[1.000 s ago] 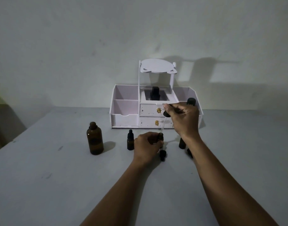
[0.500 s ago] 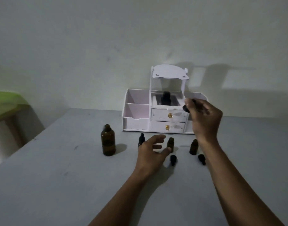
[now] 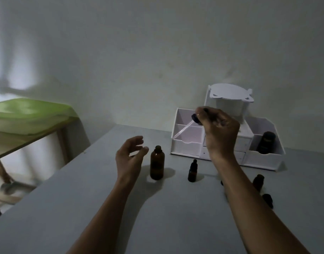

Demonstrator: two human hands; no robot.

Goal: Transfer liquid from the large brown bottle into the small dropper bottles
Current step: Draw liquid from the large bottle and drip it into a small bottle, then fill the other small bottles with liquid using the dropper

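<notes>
At the far left, a table with a green cover (image 3: 27, 114) is seen, well apart from the grey table (image 3: 69, 208) on which the work is laid out. The left hand (image 3: 129, 158) is held above the grey table, just left of the large brown bottle (image 3: 157, 163); its fingers are spread and loosely curled, and nothing is gripped. The large brown bottle stands upright and uncapped near the middle of the table. To its right, a small dropper bottle (image 3: 192, 171) with its dropper cap fitted stands upright. The right hand (image 3: 220, 131) is raised in front of the white organizer (image 3: 187, 143), with the fingers pinched closed on the black bulb of a dropper (image 3: 187, 126). The glass tube of the dropper is angled down and to the left, toward the large bottle. Farther right, beyond the right forearm, an open small bottle (image 3: 258, 182) stands on the table, and a black cap (image 3: 267, 199) lies near it. A dark bottle (image 3: 266, 143) is housed in the right compartment of the organizer.
</notes>
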